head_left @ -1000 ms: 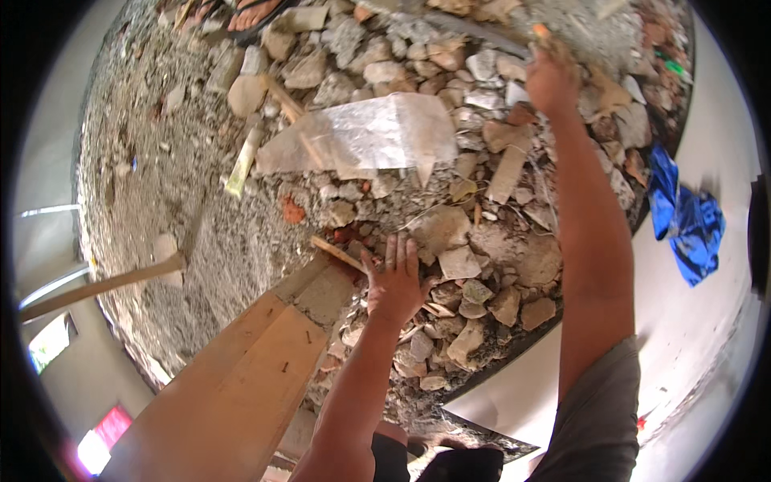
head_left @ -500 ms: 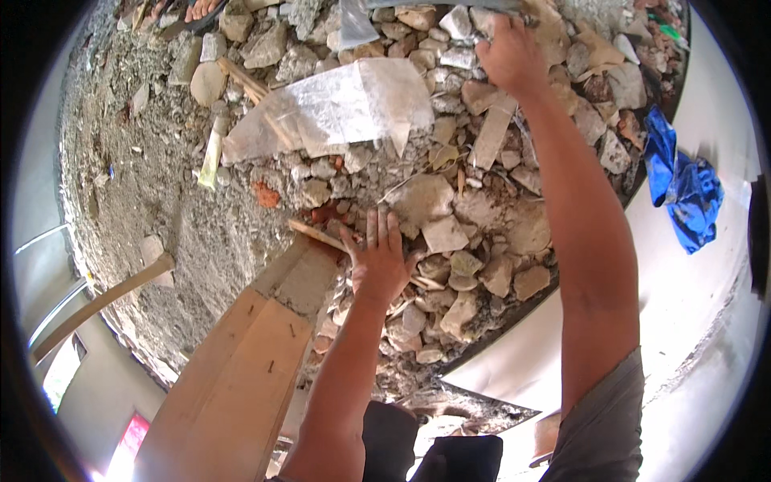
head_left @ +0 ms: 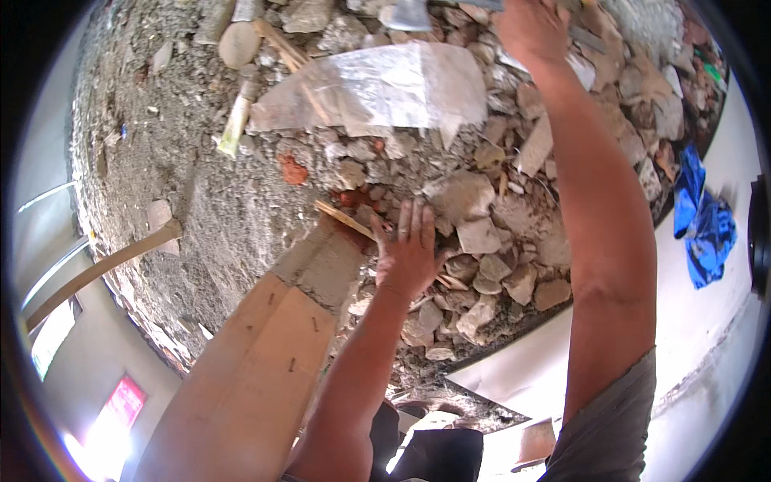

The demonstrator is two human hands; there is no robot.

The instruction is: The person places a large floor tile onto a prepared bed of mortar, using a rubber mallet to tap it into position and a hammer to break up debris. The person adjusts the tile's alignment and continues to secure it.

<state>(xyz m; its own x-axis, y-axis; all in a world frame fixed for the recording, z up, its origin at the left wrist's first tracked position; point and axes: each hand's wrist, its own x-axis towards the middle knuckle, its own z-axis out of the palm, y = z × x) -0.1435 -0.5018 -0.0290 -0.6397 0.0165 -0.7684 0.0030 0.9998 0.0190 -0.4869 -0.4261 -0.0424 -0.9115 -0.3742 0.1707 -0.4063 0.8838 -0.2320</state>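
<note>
At the top of the view, my right hand point(head_left: 534, 32) is closed round a long flat grey bar point(head_left: 587, 38), which shows on both sides of the fingers. My left hand point(head_left: 411, 249) lies spread on the rubble, palm down, holding nothing. Beside its thumb, a thin wood sliver point(head_left: 344, 218) sits at the far end of a wide wooden board point(head_left: 233, 361) with several nails in it. Just beyond the left fingers is a large flat stone point(head_left: 459, 196). A crumpled sheet of clear plastic point(head_left: 385, 87) lies on the stones between the two hands.
Rough grey ground point(head_left: 201, 201) slopes off to the left, where a curved wooden handle point(head_left: 112, 269) sticks up. To the right, a blue crumpled bag point(head_left: 707, 221) lies on a pale surface point(head_left: 675, 321). A broken wood stick point(head_left: 281, 44) rests near the plastic.
The view has shifted, so the rubble and board sit further right. My right hand has moved along the bar, whose end now shows to its right. My left hand stays on the rubble.
</note>
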